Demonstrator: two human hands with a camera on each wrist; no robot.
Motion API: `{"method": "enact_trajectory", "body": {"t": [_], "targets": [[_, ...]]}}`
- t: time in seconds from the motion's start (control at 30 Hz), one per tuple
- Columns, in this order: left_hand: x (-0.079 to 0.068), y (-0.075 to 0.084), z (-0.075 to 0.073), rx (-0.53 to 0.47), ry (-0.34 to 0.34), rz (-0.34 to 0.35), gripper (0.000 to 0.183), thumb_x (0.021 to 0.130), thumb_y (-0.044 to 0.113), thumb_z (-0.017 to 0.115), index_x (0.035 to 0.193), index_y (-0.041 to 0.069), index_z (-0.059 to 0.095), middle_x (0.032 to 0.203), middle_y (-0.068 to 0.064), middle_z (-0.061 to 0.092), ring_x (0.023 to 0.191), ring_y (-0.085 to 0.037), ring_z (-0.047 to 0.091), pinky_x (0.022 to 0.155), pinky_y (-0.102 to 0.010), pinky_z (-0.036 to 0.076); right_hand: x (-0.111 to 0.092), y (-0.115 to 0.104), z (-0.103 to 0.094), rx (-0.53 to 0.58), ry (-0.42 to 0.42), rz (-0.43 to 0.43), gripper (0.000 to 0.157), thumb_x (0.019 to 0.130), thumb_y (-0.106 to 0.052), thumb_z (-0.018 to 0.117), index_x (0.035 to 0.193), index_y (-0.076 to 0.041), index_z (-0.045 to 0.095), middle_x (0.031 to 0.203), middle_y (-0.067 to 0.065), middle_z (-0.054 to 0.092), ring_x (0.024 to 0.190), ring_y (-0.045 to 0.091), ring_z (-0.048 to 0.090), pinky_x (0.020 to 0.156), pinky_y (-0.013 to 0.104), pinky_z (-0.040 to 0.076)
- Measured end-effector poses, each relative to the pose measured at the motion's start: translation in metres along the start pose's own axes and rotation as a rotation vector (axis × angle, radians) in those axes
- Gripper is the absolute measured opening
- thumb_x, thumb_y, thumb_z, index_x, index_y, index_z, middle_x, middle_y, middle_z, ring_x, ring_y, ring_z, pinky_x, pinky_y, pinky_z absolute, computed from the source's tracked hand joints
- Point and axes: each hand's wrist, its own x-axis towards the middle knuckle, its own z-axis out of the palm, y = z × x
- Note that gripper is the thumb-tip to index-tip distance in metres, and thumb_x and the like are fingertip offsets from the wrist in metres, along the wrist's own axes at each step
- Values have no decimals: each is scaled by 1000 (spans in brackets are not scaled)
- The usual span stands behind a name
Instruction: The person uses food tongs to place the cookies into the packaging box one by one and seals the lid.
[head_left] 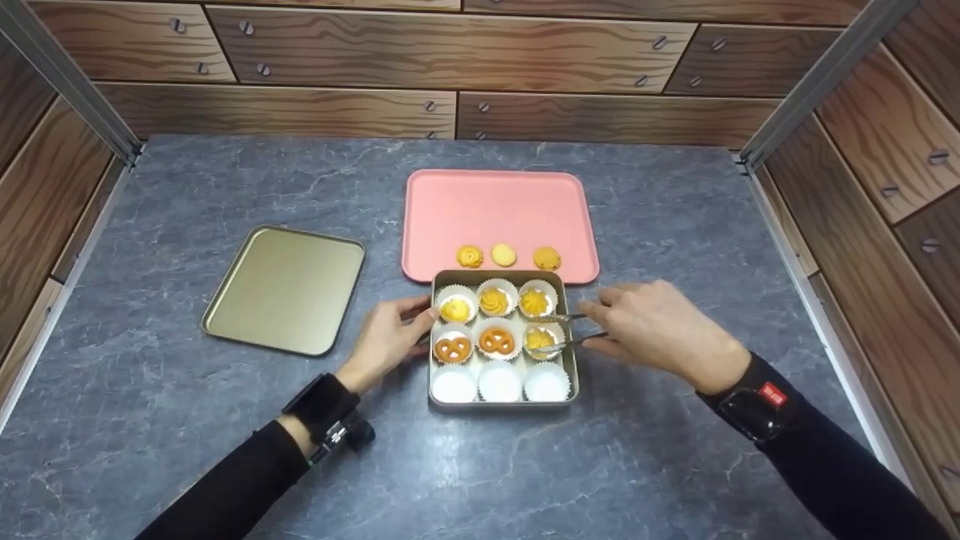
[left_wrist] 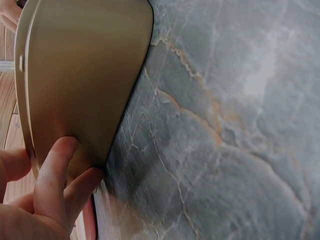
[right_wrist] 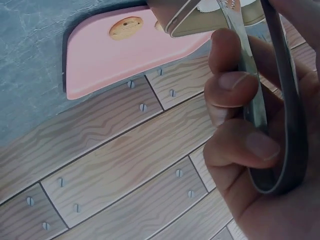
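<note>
A gold cookie tin (head_left: 504,404) stands in the middle of the worktop, with white paper cups in three rows. My left hand (head_left: 386,337) holds its left side, thumb at the rim and fingers (left_wrist: 55,170) against the outer wall. My right hand (head_left: 660,326) grips metal tongs (head_left: 576,341), whose tips are around a yellow cookie (head_left: 539,339) in the right cup of the middle row. Two pretzels (head_left: 496,341) sit in that row's other cups. Piped cookies (head_left: 493,301) fill the far row. Bare paper cups (head_left: 499,383) make up the near row.
Behind the tin lies a pink tray (head_left: 495,210), bearing three cookies (head_left: 503,255) along its near edge. The tin's gold lid (head_left: 285,289) lies flat to the left. Wood-patterned walls (head_left: 450,52) enclose the grey marbled worktop (head_left: 480,480) at the back and sides.
</note>
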Motion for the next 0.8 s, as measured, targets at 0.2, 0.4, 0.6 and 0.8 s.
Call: {"method": "enact_trajectory", "body": {"t": [0.2,0.4,0.6,0.8], "targets": [[1,1,-2,20,-6,3,47,101,14,68,144,-2,56,139,-26,61,102,-33,74,77,-34,67,-2,0,2,94,30,6,47,90,-43,80,119,-6,74,84,2,71,64,15,64,54,33,61],[2,2,-5,15,-1,-21,46,99,12,69,141,-3,58,135,-25,64,101,-32,73,75,-33,67,0,-8,6,194,127,31,38,95,-37,75,116,-5,72,87,4,74,60,12,63,49,28,58],[4,4,-4,-47,1,-83,47,98,12,69,141,-3,57,129,-24,68,102,-33,73,76,-37,68,2,4,10,250,239,166,33,94,-32,76,109,-4,67,82,2,68,56,9,54,42,22,49],[4,7,0,-23,21,-62,43,99,9,67,139,-3,59,126,-23,69,99,-31,73,72,-36,68,4,33,19,334,195,352,35,98,-29,73,113,2,70,89,11,73,62,17,63,50,31,58]]}}
